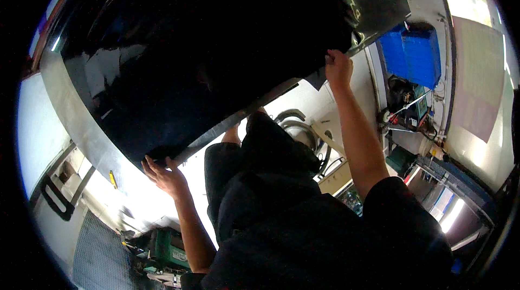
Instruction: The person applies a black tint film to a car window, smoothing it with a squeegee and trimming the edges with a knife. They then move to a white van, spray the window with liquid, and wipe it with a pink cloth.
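Note:
A large glossy black sheet (216, 35), which looks like film, spreads over the work surface (67, 92) in front of me. Its near edge runs slantwise, from low on the left to higher on the right. My right hand (339, 69) is closed on that edge near the right end, where a small dark flap hangs down. Beyond it lies a crinkled, see-through greenish part (376, 0). At the sheet's near left corner, my left hand (169, 179) has its fingers spread, with the fingertips touching the edge.
A yellow cutter-like tool (113, 179) lies left of my left hand. Blue bins (411, 54) hang at the right, above tools. A green case (168, 249) sits low on the left. Below the edge, near my legs, is a round metal object (299, 134).

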`<state>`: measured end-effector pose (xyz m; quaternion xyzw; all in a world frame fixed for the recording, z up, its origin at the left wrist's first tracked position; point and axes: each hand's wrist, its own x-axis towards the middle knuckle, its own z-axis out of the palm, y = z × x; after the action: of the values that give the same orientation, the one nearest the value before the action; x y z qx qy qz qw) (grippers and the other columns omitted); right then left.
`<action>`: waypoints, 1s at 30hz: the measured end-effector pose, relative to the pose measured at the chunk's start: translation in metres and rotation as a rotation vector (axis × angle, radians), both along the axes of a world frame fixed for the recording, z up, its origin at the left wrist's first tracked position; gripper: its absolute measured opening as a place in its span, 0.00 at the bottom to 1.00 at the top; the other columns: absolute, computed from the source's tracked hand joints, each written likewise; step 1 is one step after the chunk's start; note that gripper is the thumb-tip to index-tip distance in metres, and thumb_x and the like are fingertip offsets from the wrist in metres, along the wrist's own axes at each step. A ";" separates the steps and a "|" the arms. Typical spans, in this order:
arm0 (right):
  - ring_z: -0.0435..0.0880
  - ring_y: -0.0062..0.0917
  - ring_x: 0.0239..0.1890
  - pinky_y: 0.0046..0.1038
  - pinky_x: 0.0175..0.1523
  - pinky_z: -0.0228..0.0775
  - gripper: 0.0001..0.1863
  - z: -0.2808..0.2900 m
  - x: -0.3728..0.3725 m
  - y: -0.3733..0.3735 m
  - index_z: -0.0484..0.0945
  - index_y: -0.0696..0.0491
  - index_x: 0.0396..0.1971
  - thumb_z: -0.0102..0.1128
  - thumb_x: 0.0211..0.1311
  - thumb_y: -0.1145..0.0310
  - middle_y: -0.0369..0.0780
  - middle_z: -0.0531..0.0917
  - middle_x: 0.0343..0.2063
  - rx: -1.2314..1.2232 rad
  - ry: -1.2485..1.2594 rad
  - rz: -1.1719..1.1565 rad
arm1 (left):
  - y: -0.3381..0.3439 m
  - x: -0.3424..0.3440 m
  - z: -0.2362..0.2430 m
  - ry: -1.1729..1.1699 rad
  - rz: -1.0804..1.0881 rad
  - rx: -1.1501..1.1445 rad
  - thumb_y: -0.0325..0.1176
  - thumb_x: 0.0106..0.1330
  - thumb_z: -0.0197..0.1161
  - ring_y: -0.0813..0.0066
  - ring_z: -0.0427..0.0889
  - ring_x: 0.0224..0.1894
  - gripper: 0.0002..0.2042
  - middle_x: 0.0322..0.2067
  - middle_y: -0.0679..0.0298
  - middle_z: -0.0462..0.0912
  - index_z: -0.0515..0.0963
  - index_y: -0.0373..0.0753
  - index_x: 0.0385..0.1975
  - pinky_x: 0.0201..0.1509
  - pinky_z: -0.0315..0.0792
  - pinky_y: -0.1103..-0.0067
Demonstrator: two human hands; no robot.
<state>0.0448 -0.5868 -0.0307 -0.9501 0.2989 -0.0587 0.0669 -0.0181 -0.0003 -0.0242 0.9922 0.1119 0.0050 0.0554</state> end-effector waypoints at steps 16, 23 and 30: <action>0.82 0.26 0.26 0.29 0.30 0.73 0.08 -0.016 -0.249 -0.006 0.86 0.58 0.38 0.62 0.61 0.73 0.39 0.85 0.27 0.667 -0.179 -0.246 | 0.036 0.005 0.007 -0.067 0.181 -0.357 0.31 0.63 0.71 0.45 0.71 0.64 0.34 0.64 0.45 0.68 0.64 0.34 0.68 0.64 0.73 0.58; 0.79 0.19 0.25 0.21 0.20 0.58 0.10 0.020 -0.120 0.020 0.84 0.55 0.42 0.66 0.67 0.66 0.38 0.86 0.33 1.293 -0.416 -0.622 | 0.072 0.021 0.002 0.066 0.494 -0.372 0.40 0.61 0.75 0.46 0.77 0.58 0.34 0.59 0.40 0.72 0.71 0.29 0.63 0.63 0.73 0.60; 0.69 0.17 0.18 0.21 0.18 0.53 0.04 0.009 -0.050 0.040 0.81 0.50 0.36 0.68 0.66 0.68 0.32 0.78 0.23 1.307 -0.465 -0.861 | 0.087 0.026 -0.013 -0.101 0.500 -0.517 0.36 0.55 0.78 0.57 0.85 0.40 0.30 0.45 0.45 0.85 0.76 0.26 0.55 0.48 0.79 0.68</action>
<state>-0.0056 -0.5470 -0.0222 -0.4846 0.5900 -0.0888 0.6397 0.0078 0.0870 -0.0368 0.8859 0.3455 0.0390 0.3071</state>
